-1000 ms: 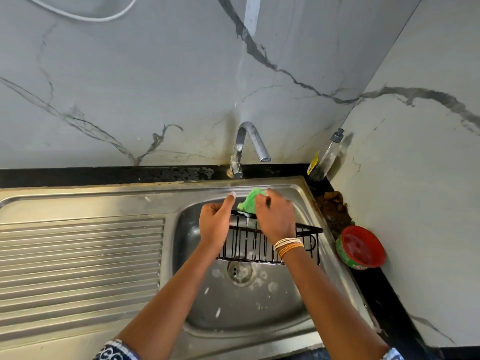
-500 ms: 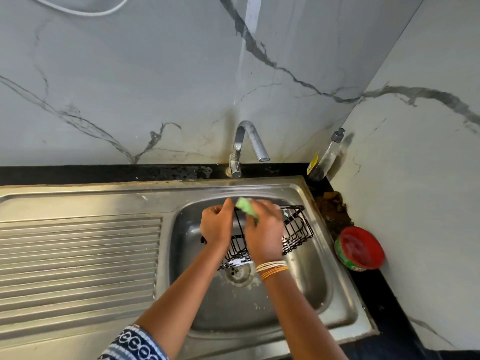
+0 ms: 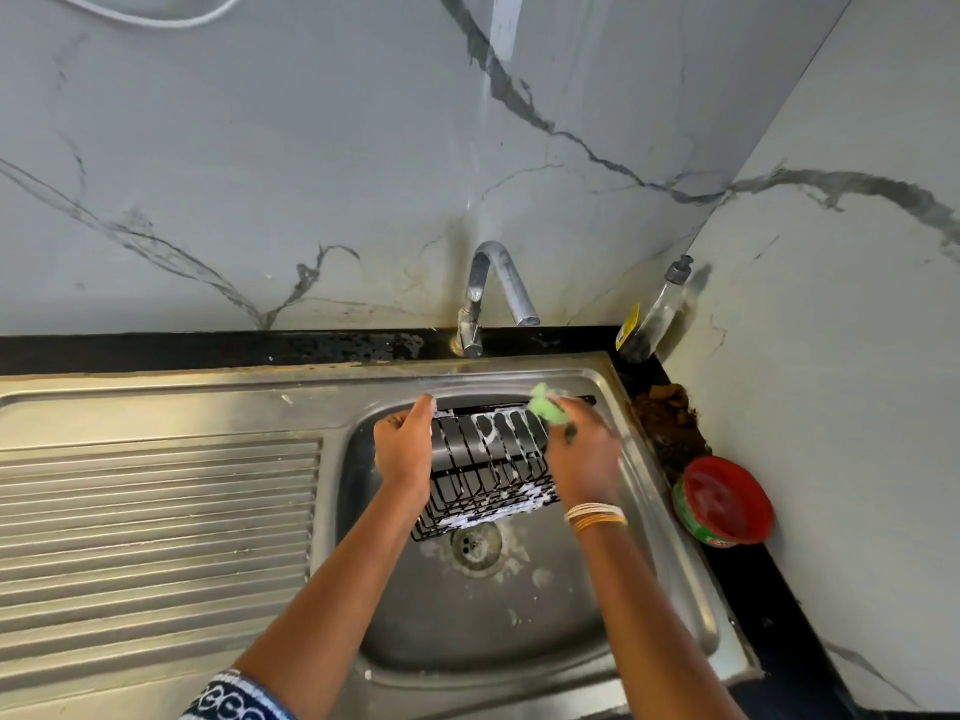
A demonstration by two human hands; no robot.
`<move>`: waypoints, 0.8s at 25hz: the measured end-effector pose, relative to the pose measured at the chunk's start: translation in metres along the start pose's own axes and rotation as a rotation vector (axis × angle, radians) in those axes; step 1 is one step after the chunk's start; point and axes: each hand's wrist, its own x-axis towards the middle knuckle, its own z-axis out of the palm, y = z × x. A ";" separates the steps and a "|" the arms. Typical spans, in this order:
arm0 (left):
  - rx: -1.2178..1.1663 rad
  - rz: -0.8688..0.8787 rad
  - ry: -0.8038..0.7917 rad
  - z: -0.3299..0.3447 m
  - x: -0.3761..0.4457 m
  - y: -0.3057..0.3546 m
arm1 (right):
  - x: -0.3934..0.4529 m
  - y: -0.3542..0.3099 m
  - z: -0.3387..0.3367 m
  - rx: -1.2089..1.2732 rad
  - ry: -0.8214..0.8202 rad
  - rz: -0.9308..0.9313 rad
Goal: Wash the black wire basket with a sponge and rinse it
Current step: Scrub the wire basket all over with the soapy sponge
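Note:
The black wire basket (image 3: 488, 472) hangs tilted over the steel sink bowl (image 3: 519, 631), streaked with white soap foam. My left hand (image 3: 402, 449) grips its left end. My right hand (image 3: 582, 457) holds a green sponge (image 3: 545, 407) and presses it against the basket's upper right rim; this hand is blurred. The basket's right end is hidden behind my right hand.
The tap (image 3: 496, 296) stands behind the bowl with no water running. A ribbed drainboard (image 3: 156, 532) lies to the left. On the black counter at right sit a soap bottle (image 3: 654, 314), a brown scrubber (image 3: 667, 423) and a red tub (image 3: 724, 501). Foam lies around the drain (image 3: 475, 545).
The basket has been turned in my hands, its barred side now facing up. The sponge hand has slid from the basket's middle to its upper right rim.

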 end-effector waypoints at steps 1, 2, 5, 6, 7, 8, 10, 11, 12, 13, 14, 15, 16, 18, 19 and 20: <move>0.005 -0.008 0.012 0.002 -0.002 0.001 | -0.011 -0.019 0.007 0.025 -0.040 -0.020; -0.001 -0.020 0.032 0.004 -0.003 0.002 | -0.024 -0.038 0.013 0.063 -0.084 -0.071; -0.026 -0.067 0.078 0.003 0.001 0.005 | -0.057 -0.065 0.015 0.123 -0.223 -0.330; -0.030 -0.079 0.077 0.001 0.005 0.004 | -0.062 -0.062 0.009 0.116 -0.239 -0.446; -0.022 -0.079 0.079 -0.002 0.010 0.003 | -0.062 -0.052 0.000 0.107 -0.241 -0.539; -0.011 -0.072 0.075 -0.006 0.015 0.000 | -0.060 -0.038 -0.007 0.080 -0.218 -0.602; -0.023 -0.059 0.031 -0.011 0.024 -0.005 | -0.049 -0.009 -0.018 0.007 -0.159 -0.511; -0.031 -0.057 0.007 -0.012 0.026 -0.006 | -0.040 0.006 -0.019 -0.012 -0.161 -0.380; -0.031 -0.064 -0.006 -0.013 0.028 -0.008 | -0.028 0.019 -0.019 -0.036 -0.164 -0.254; -0.030 -0.067 -0.008 -0.013 0.027 -0.008 | -0.018 0.032 -0.016 -0.060 -0.159 -0.148; -0.031 -0.070 -0.005 -0.012 0.026 -0.010 | -0.010 0.037 -0.015 -0.077 -0.141 -0.056; -0.032 -0.071 0.001 -0.010 0.023 -0.011 | -0.006 0.037 -0.011 -0.075 -0.128 0.040; -0.025 -0.071 0.011 -0.007 0.021 -0.013 | -0.004 0.027 -0.006 -0.067 -0.129 0.126; 0.010 -0.075 0.046 0.000 0.013 -0.014 | -0.011 -0.008 0.007 -0.048 -0.174 0.153; 0.038 -0.080 0.065 0.002 0.011 -0.014 | -0.021 -0.028 0.014 -0.012 -0.200 0.096; 0.059 -0.075 0.075 0.004 0.011 -0.015 | -0.033 -0.046 0.020 0.040 -0.230 0.022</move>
